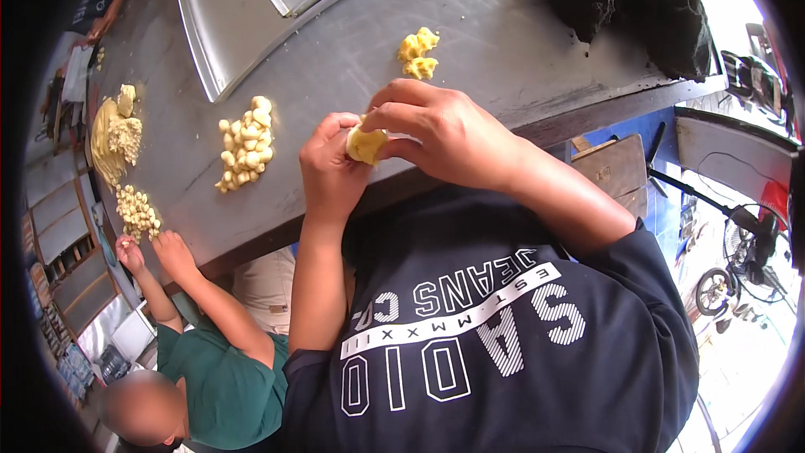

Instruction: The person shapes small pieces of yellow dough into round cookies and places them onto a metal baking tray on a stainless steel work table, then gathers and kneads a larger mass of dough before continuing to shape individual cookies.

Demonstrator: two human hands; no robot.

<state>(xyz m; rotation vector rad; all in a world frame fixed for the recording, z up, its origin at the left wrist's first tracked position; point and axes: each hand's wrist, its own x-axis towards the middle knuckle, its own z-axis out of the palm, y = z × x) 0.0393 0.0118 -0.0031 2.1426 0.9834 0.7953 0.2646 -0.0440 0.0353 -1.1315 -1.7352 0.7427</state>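
My left hand (331, 159) and my right hand (440, 130) meet over the metal table's front, both closed around a pale dough piece with a yellow lump (366, 144) in it. My right fingers curl over its top, the thumb against the yellow part. Beyond them sit several small yellow lumps (418, 54). To the left of my left hand is a pile of small pale dough balls (245, 147).
A co-worker in green (214, 377) works at lower left beside smaller dough bits (136, 210) and a beige dough mound (113, 138). Metal trays (210, 33) lie at the back. A black mass (637, 17) occupies the right end. A bicycle (717, 289) stands beyond.
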